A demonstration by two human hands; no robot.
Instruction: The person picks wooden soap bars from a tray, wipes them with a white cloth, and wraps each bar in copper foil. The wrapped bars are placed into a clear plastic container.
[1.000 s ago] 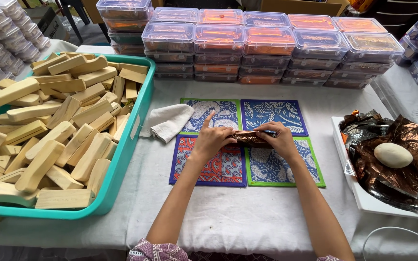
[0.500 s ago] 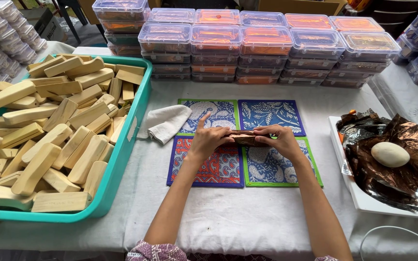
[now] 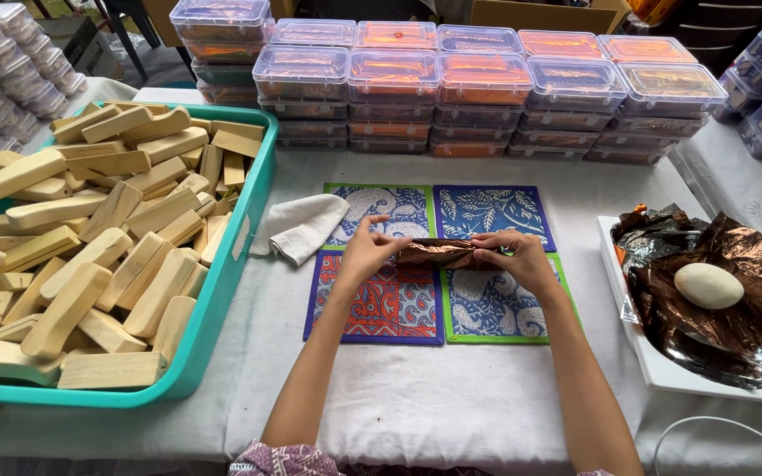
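2 hands, left hand [image 3: 365, 254], right hand [image 3: 515, 258], gripping brown foil-wrapped bar [image 3: 438, 255]

Lots of colours on a white table

The bin [image 3: 249, 220] is teal and the blocks [image 3: 90, 247] in it are pale yellow. Four mats [image 3: 438, 264] have swirly leaf patterns: two blue and white with green edges, one dark blue, one red and orange with a blue edge. The foil [image 3: 438, 254] is shiny brown. The boxes [image 3: 487, 84] are clear with orange inside. The cloth [image 3: 306, 225] and the tablecloth [image 3: 451, 397] are white.
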